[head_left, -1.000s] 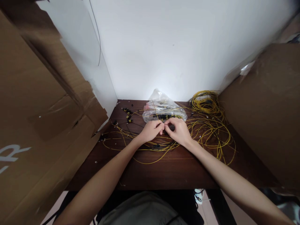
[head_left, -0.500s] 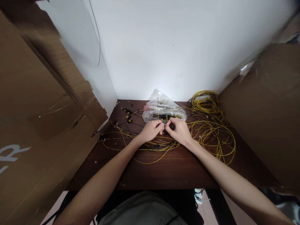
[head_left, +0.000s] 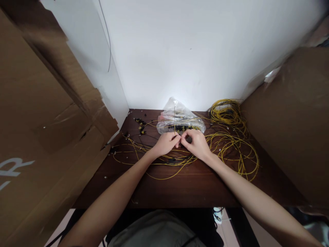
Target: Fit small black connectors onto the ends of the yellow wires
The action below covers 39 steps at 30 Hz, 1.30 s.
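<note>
My left hand (head_left: 165, 142) is closed in a pinch on a thin wire (head_left: 174, 120), yellow below and dark toward its tip, which stands up from the fingers. Close beside it, my right hand (head_left: 197, 144) makes a pinch too, thumb and forefinger meeting near the left fingertips. Whatever sits between the right fingertips is too small to make out. Just behind both hands lies a clear plastic bag (head_left: 163, 126) with black and yellow small parts (head_left: 183, 128) in and by it. Yellow wires (head_left: 164, 178) run over the table under my hands.
Loops of yellow wire (head_left: 257, 161) lie at the right, with a thicker coil (head_left: 223, 111) behind them. Small black and yellow pieces (head_left: 142, 127) are at the back left of the brown table (head_left: 180, 195). Cardboard (head_left: 51, 113) stands left, more cardboard (head_left: 290, 120) right, a white wall (head_left: 180, 51) behind.
The fingertips of my two hands have come slightly closer together. The upright wire has shifted a little to the right and stays in my left fingers.
</note>
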Tool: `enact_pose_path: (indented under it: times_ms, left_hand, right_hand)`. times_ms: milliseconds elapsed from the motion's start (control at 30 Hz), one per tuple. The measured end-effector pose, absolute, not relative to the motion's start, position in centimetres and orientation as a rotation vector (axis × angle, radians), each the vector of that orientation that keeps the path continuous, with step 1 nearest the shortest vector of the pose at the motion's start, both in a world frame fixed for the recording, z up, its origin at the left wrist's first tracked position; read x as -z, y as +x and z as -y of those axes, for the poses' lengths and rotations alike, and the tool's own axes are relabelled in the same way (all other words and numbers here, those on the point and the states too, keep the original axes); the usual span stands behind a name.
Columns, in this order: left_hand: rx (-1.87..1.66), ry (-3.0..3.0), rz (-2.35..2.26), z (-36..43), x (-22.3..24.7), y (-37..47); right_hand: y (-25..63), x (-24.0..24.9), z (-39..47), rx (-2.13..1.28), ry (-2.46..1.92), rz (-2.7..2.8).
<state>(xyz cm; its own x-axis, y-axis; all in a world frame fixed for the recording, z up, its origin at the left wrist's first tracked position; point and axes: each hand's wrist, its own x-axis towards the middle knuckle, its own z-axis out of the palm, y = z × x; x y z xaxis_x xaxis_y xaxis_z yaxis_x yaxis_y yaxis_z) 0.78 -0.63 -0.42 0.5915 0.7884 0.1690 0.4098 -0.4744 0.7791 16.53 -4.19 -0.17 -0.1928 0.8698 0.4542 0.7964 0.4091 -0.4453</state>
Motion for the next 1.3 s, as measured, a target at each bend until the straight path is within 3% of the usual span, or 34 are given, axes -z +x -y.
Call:
enact_pose_path:
  times_ms: [1300]
  left_hand:
    - [-0.668, 2.111, -0.95, 0.59, 0.5, 0.74]
  right_hand:
    - [16.76, 0.25, 4.04, -0.204, -1.418, 1.999]
